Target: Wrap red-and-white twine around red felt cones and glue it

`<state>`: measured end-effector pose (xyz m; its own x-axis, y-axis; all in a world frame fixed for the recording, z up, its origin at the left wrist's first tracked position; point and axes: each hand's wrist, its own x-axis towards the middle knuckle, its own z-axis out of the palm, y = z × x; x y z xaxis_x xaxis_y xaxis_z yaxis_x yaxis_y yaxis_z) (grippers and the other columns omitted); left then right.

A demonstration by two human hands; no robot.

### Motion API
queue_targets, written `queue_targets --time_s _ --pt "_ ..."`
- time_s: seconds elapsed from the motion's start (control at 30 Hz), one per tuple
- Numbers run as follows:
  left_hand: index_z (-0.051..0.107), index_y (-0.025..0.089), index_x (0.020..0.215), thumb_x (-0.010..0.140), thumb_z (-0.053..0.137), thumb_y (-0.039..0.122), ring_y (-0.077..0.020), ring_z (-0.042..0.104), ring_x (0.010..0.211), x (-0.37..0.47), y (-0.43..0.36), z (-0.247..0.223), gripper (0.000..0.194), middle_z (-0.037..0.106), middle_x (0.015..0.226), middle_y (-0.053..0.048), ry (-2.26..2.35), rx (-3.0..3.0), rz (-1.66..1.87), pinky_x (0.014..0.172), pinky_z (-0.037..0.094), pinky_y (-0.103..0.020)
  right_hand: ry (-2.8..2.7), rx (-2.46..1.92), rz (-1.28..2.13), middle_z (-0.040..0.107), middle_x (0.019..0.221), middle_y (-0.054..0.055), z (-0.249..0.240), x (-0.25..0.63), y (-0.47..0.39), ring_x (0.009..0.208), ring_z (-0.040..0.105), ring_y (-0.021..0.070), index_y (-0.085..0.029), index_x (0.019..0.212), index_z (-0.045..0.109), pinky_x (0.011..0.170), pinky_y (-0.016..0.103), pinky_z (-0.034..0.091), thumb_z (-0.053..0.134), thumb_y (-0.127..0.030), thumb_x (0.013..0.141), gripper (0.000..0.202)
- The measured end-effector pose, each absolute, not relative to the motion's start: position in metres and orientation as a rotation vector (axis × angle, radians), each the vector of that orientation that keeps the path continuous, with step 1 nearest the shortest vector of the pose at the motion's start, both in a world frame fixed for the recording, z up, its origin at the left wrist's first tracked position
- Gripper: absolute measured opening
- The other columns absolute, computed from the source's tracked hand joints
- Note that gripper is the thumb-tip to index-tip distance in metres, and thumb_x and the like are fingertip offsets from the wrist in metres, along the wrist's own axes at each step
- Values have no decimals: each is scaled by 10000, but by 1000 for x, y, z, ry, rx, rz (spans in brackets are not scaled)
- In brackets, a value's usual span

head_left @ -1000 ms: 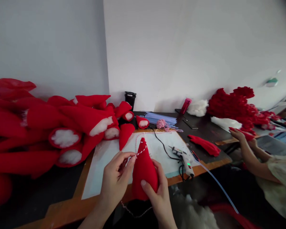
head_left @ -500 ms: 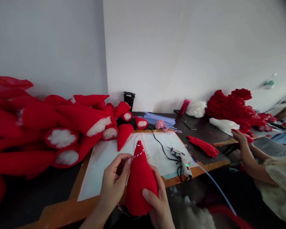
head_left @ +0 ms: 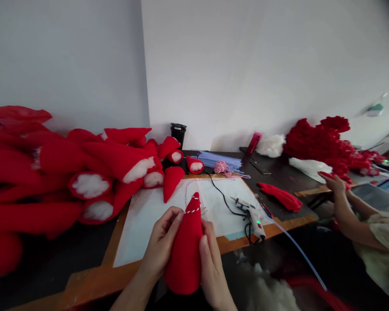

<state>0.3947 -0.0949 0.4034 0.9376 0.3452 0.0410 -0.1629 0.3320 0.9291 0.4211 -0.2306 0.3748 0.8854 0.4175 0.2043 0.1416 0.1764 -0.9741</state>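
A red stuffed felt cone (head_left: 184,255) is held upright between my two hands over the table's front edge. Red-and-white twisted cord (head_left: 192,211) wraps around it near the tip. My left hand (head_left: 164,237), closed, pinches the cord against the cone's left side. Around the right side of the cone curls my right hand (head_left: 212,259), thumb toward me. From the cone the cord runs back across the white board to a cord ball (head_left: 221,167). A glue gun (head_left: 251,214) with a green light lies to the right.
Stuffed red cones (head_left: 116,160) are heaped at the left. Clear glue sticks (head_left: 217,160), a black cup (head_left: 178,134) and a red glove (head_left: 280,196) lie farther back. At the right are red fabric pieces (head_left: 314,142) and a co-worker's hand (head_left: 335,183).
The cone has turned and tilted a little in my hands, its base shifting left. My right thumb has moved from its front to its right side. The view has shifted slightly.
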Motion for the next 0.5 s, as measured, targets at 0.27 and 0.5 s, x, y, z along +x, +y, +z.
queue_targets --time_s 0.27,0.5 --pt "569 200 866 910 646 455 -111 497 689 392 -99 402 271 564 753 27 171 1149 355 625 431 -186 -629 -1323 344 685 1063 48 414 452 -221 909 616 181 -236 1137 657 811 285 491 691 -446 892 325" --pt "531 213 841 916 635 471 -96 457 623 387 -99 400 288 548 710 44 235 1171 409 545 397 -168 -522 -1170 443 694 909 10 411 446 -219 777 599 135 -222 1028 674 723 238 465 792 -371 813 288"
